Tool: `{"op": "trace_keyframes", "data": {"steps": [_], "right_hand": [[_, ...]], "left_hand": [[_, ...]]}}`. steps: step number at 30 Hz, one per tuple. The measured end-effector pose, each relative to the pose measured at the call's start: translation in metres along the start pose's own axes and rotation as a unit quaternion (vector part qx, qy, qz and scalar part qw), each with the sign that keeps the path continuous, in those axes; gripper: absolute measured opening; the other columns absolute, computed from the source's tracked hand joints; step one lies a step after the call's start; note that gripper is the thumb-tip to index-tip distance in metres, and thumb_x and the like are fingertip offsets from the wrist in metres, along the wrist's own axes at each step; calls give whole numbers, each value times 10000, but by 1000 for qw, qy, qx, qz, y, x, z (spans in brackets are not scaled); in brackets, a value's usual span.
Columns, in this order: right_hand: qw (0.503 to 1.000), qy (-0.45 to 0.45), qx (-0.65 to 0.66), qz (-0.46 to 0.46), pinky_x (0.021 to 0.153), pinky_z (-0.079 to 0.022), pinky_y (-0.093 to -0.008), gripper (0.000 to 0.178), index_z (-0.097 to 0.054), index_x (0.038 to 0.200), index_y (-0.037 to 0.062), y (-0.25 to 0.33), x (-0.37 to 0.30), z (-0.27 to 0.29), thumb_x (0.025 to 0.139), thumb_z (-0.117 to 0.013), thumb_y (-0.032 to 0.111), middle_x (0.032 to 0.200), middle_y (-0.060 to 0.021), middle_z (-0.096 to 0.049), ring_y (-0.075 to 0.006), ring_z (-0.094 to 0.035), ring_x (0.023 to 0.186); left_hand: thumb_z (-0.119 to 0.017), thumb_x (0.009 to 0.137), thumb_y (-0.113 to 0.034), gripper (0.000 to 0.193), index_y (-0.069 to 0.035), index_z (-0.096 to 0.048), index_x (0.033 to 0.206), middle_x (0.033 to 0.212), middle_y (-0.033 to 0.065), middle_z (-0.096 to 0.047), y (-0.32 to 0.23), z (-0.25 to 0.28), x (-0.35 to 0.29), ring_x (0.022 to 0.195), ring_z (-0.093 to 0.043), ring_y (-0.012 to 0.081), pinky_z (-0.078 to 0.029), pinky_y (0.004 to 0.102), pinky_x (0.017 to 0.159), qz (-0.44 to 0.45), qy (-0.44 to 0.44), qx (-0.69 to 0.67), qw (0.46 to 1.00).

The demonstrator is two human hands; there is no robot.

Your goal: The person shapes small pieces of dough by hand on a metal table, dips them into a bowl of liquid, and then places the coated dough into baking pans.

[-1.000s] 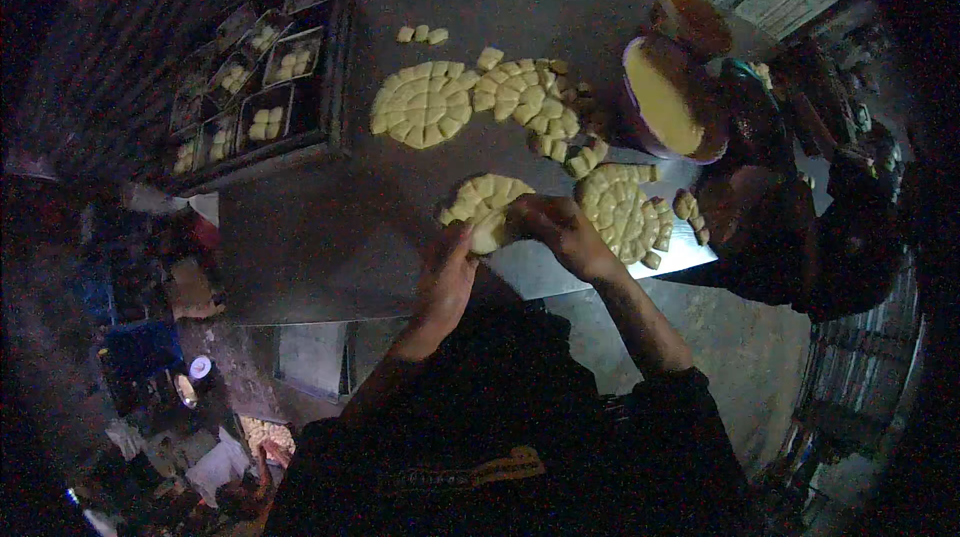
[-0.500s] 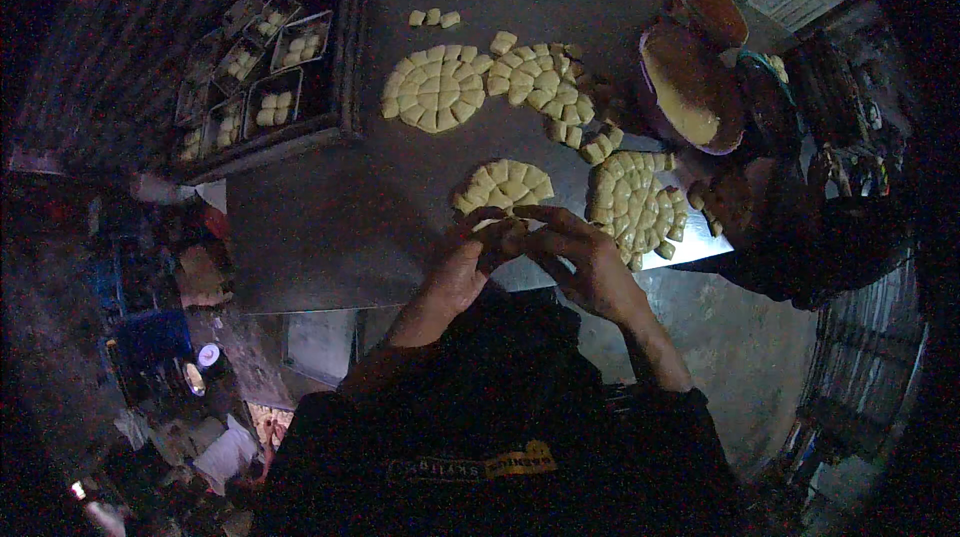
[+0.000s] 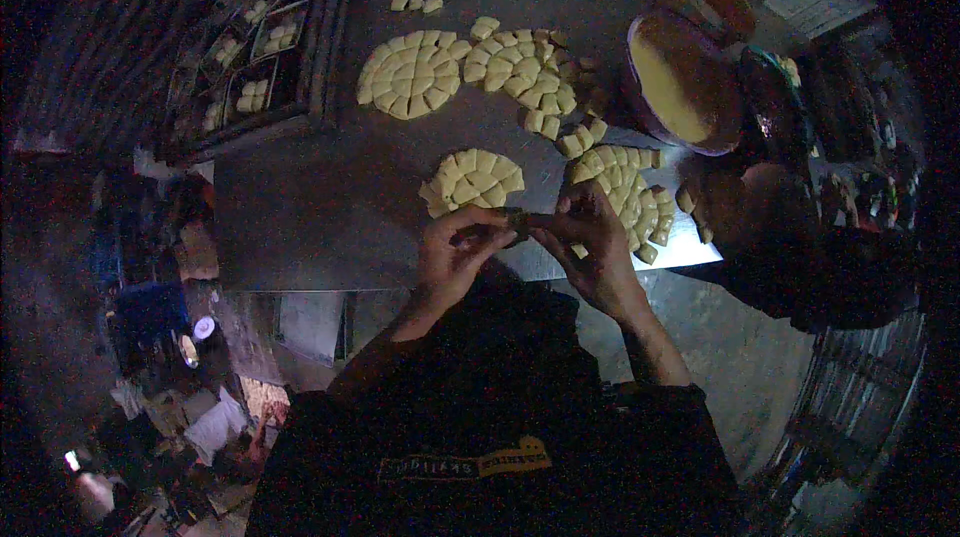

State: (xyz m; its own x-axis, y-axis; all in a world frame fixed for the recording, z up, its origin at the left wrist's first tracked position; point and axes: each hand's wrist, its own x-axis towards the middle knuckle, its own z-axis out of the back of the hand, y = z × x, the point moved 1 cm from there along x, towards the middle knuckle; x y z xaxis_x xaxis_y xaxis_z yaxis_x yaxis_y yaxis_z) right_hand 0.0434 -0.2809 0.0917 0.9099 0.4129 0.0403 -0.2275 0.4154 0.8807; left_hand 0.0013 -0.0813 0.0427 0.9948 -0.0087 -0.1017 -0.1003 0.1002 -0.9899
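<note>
A small lump point(image 3: 517, 224), too shaded to make out clearly, sits between the two hands, just off the near side of a partial round of cut dough point(image 3: 474, 180) on the metal table point(image 3: 300, 227). The left hand point(image 3: 452, 249) pinches it from one side, thumb and forefinger nearly together at the tips, with a gap behind them. The right hand point(image 3: 592, 242) meets it from the other side, its thumb and forefinger drawn close and pointing inward; how firmly either one presses, I cannot tell. Beside the right hand lies a larger cut dough round point(image 3: 628, 187), some pieces loose at its edge. Farther back are a full scored round point(image 3: 410, 77) and a broken-up one point(image 3: 518, 72). A wide bowl point(image 3: 685, 87) with pale yellow contents stands to the right, and a rack of tins point(image 3: 255, 97) holding dough pieces to the left.
</note>
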Motion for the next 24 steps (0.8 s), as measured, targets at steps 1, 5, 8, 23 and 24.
{"op": "trace_keyframes", "data": {"steps": [1,5,8,23,24], "right_hand": [[999,-9,-25,28,735,-533,-302,281,-705,1122,68,-2,0,2,844,-750,74,1100,-112,-652,-176,-623,876],[993,44,-75,76,770,-546,-328,303,-719,1128,92,-17,3,8,828,-758,75,1077,-99,-660,-221,-647,900],[993,95,-45,45,788,-550,-326,292,-721,1104,87,-20,7,13,817,-760,51,1017,-90,-676,-233,-667,902],[979,171,-54,96,874,-501,-359,303,-631,1135,46,-1,11,-33,848,-728,46,1012,-90,-634,-274,-611,1017],[983,122,-67,116,895,-495,-359,358,-620,1182,52,7,6,-44,842,-735,54,1033,-96,-628,-288,-599,1039]], "left_hand": [[-693,895,-36,173,17,-650,1054,1062,106,-662,0,-5,-1,962,-672,186,-608,317,827,-16,-9,-51,999],[-644,943,-89,218,11,-613,1134,1081,126,-647,-3,-25,-4,962,-677,220,-631,358,797,100,-32,-280,954],[-619,966,-128,268,6,-578,1193,1119,127,-636,1,-25,-5,963,-678,235,-627,378,824,233,-5,-375,897],[-710,893,-115,381,3,-567,1226,1194,97,-641,77,7,-29,1041,-638,177,-520,344,899,99,102,-169,975],[-696,901,-106,382,6,-555,1238,1189,104,-643,102,12,-31,1045,-635,178,-520,350,896,123,110,-234,958]]}}
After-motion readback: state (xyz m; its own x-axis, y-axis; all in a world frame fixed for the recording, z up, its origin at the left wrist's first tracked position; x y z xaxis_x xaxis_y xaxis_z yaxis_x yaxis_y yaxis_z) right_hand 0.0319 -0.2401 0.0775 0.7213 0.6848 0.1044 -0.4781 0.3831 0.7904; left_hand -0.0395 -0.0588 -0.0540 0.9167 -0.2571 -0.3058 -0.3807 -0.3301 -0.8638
